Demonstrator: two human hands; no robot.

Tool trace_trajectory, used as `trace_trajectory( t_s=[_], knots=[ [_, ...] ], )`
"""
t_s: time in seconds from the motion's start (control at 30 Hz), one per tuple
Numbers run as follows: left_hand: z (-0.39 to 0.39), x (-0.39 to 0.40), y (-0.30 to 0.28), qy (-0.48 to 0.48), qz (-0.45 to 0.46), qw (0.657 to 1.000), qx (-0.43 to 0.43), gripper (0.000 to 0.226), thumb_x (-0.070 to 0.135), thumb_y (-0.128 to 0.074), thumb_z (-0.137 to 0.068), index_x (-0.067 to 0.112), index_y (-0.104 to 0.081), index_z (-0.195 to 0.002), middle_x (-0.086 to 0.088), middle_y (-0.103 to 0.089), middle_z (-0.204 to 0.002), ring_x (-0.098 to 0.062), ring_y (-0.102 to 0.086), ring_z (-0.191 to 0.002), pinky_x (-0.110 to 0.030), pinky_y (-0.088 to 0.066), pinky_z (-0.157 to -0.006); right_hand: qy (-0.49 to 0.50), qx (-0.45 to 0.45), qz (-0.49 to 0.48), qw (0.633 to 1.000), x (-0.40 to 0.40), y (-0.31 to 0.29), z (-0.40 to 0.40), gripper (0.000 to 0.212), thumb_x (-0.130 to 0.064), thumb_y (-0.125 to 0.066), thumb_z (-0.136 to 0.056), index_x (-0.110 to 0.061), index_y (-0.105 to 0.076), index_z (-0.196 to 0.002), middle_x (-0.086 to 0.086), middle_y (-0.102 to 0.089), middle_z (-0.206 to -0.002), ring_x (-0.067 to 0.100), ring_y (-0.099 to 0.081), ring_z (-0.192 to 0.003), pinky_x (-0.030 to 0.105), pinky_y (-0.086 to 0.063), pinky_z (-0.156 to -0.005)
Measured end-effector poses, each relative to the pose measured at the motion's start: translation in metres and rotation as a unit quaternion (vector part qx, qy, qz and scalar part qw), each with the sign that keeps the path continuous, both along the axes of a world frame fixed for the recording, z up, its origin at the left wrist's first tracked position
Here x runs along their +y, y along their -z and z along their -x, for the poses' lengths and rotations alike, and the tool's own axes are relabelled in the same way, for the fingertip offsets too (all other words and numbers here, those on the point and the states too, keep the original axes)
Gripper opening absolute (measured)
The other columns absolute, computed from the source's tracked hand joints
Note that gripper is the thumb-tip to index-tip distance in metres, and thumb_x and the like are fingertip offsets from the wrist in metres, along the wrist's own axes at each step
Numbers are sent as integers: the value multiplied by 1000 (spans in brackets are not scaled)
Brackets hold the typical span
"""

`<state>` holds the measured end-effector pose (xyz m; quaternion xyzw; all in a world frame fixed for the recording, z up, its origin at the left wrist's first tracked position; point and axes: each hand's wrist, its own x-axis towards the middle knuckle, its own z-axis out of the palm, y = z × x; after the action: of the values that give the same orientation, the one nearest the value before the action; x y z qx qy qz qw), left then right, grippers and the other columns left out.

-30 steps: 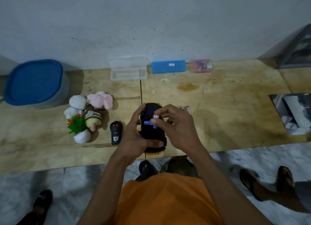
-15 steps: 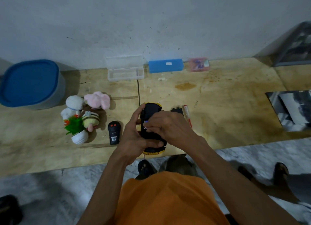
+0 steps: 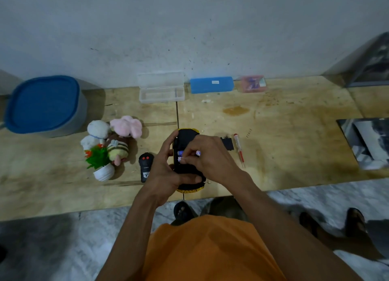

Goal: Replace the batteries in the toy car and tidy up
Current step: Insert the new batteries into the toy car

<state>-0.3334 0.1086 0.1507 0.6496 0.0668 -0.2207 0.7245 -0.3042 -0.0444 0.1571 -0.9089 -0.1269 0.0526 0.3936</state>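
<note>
Head view: toy car lies belly-up at the counter's near edge, gripped around its side by the left hand. Right hand pinches a battery at the open compartment. Black cover and screwdriver lie just right; remote just left.

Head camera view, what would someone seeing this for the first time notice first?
The two hands at the centre: the left hand grips the upturned black and yellow toy car while the right hand pinches a battery at its open compartment. Left of them sits a cluster of plush toys, with a big blue-lidded container at the table's far left.
</note>
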Motion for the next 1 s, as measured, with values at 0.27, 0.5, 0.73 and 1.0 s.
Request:
trace_trajectory(
  t_s=[0.27, 0.5, 0.73, 1.0],
  knots=[
    [-2, 10, 6, -40, -3, 999, 12, 121, -29, -79, -56, 33, -37, -151, -3, -58, -126, -9, -73, -86, -28, -60, -64, 392, 378, -402, 736, -9, -20, 8, 15, -2, -53, -97, -1, -63, -86, 12, -61, -80, 17, -57, -65, 27, -45, -61],
    [-2, 10, 8, -35, -13, 999, 14, 120, -29, -79, -57, 33, -36, -150, -5, -53, -130, -6, -73, -85, -27, -60, -64, 414, 372, -591, 585, -13, -20, 14, 12, 13, -55, -94, 10, -59, -105, 25, -57, -127, 36, -66, -112, 36, -54, -100],
    [-4, 10, 11, -35, -27, 999, 14, 123, -25, -83, -55, 37, -36, -150, -10, -47, -136, -5, -72, -87, -29, -60, -66, 444, 315, -520, 659, -12, -14, 16, 26, -8, -70, -91, 14, -64, -104, 18, -67, -93, 19, -74, -71, 21, -60, -60],
    [-6, 9, 11, -25, -13, 999, 18, 122, -27, -81, -56, 36, -36, -150, -3, -51, -131, -7, -73, -88, -29, -60, -66, 440, 263, -406, 756, -7, -7, 15, 20, -16, -66, -97, 3, -68, -92, 10, -68, -79, 14, -69, -60, 23, -59, -60]
  ],
)
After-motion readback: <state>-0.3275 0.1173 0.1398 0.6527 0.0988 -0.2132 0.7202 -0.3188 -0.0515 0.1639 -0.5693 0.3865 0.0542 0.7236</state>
